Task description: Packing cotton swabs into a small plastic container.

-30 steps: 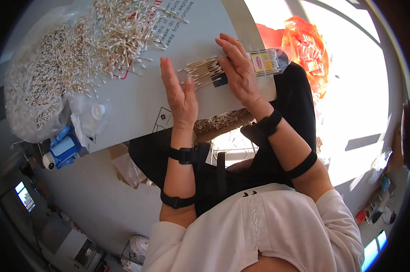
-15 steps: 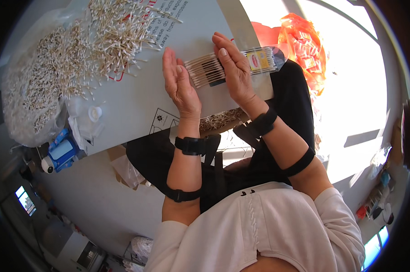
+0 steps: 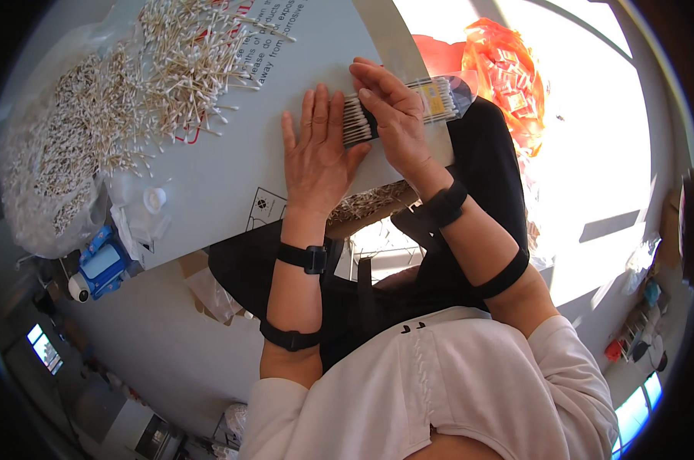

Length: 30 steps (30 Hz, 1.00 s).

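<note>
A flat row of cotton swabs (image 3: 355,123) lies on the board at the front right, its far part inside a clear sleeve with a yellow label (image 3: 433,100). My left hand (image 3: 315,161) lies palm down at the left end of the row, fingers stretched out and pressed toward the swab tips. Across the middle of the row rests my right hand (image 3: 397,119), turned on its edge with fingers loosely curved and thumb apart; it hides part of the swabs. Neither hand grips anything visible.
A heap of loose cotton swabs (image 3: 190,73) spreads over the far left, beside a clear bag (image 3: 67,146) full of swabs. A white round cap (image 3: 154,200) and a blue pack (image 3: 105,264) sit near the left edge. An orange-red bag (image 3: 508,84) stands beyond the right edge.
My left hand has turned from standing on its edge to palm down and moved right against the swab ends. My right hand stays over the row, shifting slightly.
</note>
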Tool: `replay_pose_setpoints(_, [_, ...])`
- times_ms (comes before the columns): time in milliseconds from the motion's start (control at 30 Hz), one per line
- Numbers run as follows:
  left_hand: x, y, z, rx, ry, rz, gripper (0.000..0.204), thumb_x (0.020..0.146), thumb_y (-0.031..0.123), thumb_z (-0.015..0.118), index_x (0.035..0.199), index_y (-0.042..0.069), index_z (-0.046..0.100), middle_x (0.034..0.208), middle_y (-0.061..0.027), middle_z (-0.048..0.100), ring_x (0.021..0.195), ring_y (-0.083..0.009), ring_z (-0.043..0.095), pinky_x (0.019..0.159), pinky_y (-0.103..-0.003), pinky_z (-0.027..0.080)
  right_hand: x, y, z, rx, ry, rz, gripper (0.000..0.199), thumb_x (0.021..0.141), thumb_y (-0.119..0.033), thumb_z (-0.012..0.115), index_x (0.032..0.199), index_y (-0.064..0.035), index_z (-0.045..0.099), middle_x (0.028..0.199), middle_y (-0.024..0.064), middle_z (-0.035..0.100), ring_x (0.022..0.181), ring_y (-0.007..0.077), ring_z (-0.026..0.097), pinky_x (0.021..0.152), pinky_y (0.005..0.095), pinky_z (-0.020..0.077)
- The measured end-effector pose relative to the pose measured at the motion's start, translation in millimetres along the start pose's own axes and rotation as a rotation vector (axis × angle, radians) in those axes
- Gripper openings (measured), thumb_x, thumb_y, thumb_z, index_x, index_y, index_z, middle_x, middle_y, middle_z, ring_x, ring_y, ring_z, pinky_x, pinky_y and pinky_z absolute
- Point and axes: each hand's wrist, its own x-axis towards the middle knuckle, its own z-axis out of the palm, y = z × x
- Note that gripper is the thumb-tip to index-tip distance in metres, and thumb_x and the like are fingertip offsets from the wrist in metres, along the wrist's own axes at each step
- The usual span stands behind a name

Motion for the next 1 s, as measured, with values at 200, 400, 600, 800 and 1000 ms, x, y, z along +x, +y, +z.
replay_pose_setpoints(200, [1, -1, 4, -0.056, 0.020, -0.030, 0.083, 0.085, 0.045, 0.066, 0.148, 0.003, 0.032, 0.154, -0.0183, 0.030, 0.145, -0.0306, 0.024, 0.116, -0.056, 0.013, 10, -4, -4, -0.969, -0.100, -0.339, 0.019, 0.082, 0.000, 0.062, 0.099, -0.0051, 0.068, 0.113, 0.0119, 0.062, 0.100, 0.0264, 0.065, 0.084, 0.0337, 0.0526])
replay_pose_setpoints(400, [0, -1, 7, -0.036, 0.015, -0.041, 0.086, 0.084, 0.047, 0.066, 0.149, 0.003, 0.030, 0.155, -0.0190, 0.029, 0.146, -0.0303, 0.022, 0.117, -0.055, 0.010, 11, -9, -5, -1.136, -0.136, -0.417, 0.006, 0.078, -0.006, 0.067, 0.083, -0.0057, 0.064, 0.090, 0.0064, 0.060, 0.083, 0.0316, 0.062, 0.070, 0.0413, 0.0502])
replay_pose_setpoints(600, [1, 0, 8, -0.041, 0.022, -0.049, 0.085, 0.085, 0.048, 0.064, 0.149, 0.003, 0.030, 0.155, -0.0185, 0.028, 0.147, -0.0299, 0.021, 0.117, -0.054, 0.010, 9, -10, -7, -1.124, -0.116, -0.442, 0.005, 0.081, -0.008, 0.065, 0.086, -0.0082, 0.063, 0.087, 0.0069, 0.059, 0.079, 0.0316, 0.062, 0.068, 0.0412, 0.0499])
replay_pose_setpoints(800, [1, 0, 8, -0.047, 0.040, -0.045, 0.085, 0.085, 0.048, 0.063, 0.149, 0.003, 0.030, 0.155, -0.0185, 0.029, 0.147, -0.0296, 0.022, 0.117, -0.055, 0.010, 20, -12, -8, -1.282, -0.233, -0.410, 0.004, 0.084, -0.010, 0.063, 0.084, -0.0074, 0.059, 0.084, 0.0082, 0.059, 0.076, 0.0328, 0.063, 0.064, 0.0418, 0.0506])
replay_pose_setpoints(1000, [1, 1, 7, -0.036, 0.018, -0.061, 0.084, 0.086, 0.048, 0.063, 0.149, 0.003, 0.030, 0.155, -0.0180, 0.028, 0.147, -0.0292, 0.021, 0.118, -0.054, 0.010, 17, -17, -11, -1.292, -0.337, -0.449, 0.005, 0.077, -0.005, 0.059, 0.082, -0.0030, 0.059, 0.084, 0.0142, 0.060, 0.079, 0.0360, 0.064, 0.067, 0.0427, 0.0526])
